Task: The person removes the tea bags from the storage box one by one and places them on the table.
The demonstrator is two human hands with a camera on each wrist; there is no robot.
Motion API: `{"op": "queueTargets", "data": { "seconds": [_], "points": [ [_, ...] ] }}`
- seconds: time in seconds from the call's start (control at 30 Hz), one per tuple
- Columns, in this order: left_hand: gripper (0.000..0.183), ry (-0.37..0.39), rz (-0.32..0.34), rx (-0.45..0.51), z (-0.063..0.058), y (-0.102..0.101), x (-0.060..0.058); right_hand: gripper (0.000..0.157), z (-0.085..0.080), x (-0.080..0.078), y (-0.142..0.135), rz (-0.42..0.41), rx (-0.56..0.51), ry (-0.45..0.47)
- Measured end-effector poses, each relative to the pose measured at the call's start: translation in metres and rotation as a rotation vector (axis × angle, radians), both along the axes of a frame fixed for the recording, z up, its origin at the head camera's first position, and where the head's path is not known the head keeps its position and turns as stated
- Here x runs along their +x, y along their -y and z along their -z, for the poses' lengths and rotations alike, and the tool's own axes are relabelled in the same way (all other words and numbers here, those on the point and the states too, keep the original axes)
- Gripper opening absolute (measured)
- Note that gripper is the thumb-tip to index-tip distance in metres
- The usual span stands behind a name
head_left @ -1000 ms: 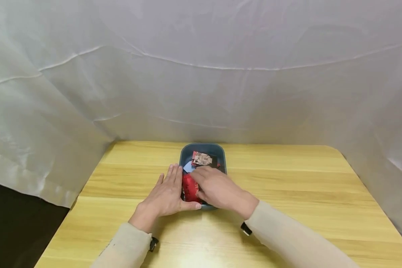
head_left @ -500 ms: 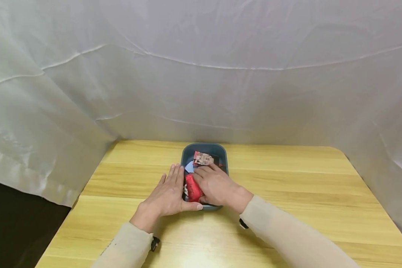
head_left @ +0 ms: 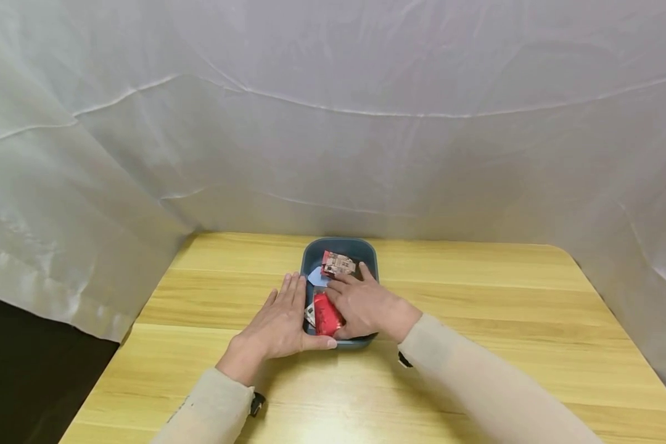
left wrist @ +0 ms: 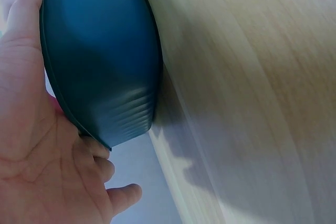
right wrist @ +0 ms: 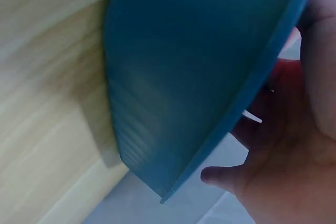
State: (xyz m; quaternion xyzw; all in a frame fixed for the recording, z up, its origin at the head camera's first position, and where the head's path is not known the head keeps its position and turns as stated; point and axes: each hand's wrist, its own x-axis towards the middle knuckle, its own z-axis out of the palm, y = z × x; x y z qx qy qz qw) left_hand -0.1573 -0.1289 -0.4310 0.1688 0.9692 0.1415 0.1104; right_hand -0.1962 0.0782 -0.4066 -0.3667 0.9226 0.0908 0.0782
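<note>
A dark blue, round-cornered plastic bin (head_left: 340, 242) sits on the table with several packets inside. My left hand (head_left: 274, 324) rests along its left and near rim, fingers straight and thumb laid across the front edge. Inside the bin my right hand (head_left: 363, 305) grips a small shiny red packet (head_left: 327, 316) between thumb and forefinger, its other fingers spread to the right. Beyond those fingers lies a patterned beige-and-red packet (head_left: 338, 264). A pale blue piece (head_left: 317, 277) shows near the left wall. The bin's right part is hidden under my right hand.
The wooden table (head_left: 477, 296) extends to both sides of the bin and in front of it. A pale grey cloth (head_left: 333, 172) hangs behind and around the table. At lower left there is a dark area (head_left: 28, 370) beside the table edge.
My right hand has shifted slightly right, the red packet moving with it, and its fingers have spread. More of a white-and-black packet shows at the left. The left hand has stayed on the rim.
</note>
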Motion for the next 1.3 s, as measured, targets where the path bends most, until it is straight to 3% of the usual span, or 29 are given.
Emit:
{"op": "queueTargets", "data": {
  "seconds": [0.27, 0.37, 0.73, 1.3],
  "points": [
    [0.147, 0.006, -0.008, -0.002, 0.001, 0.001, 0.000, 0.078, 0.004, -0.007, 0.003, 0.056, -0.046, -0.100],
    [0.147, 0.000, -0.006, -0.002, 0.001, 0.001, -0.001, 0.073, 0.006, -0.009, 0.003, 0.042, -0.057, -0.109],
    [0.146, -0.011, -0.006, 0.013, 0.004, -0.001, -0.002, 0.088, 0.003, -0.010, 0.003, 0.040, -0.072, 0.029],
    [0.146, -0.013, 0.001, 0.018, 0.005, -0.004, -0.002, 0.066, -0.002, -0.017, 0.000, 0.070, -0.145, 0.194]
  ]
}}
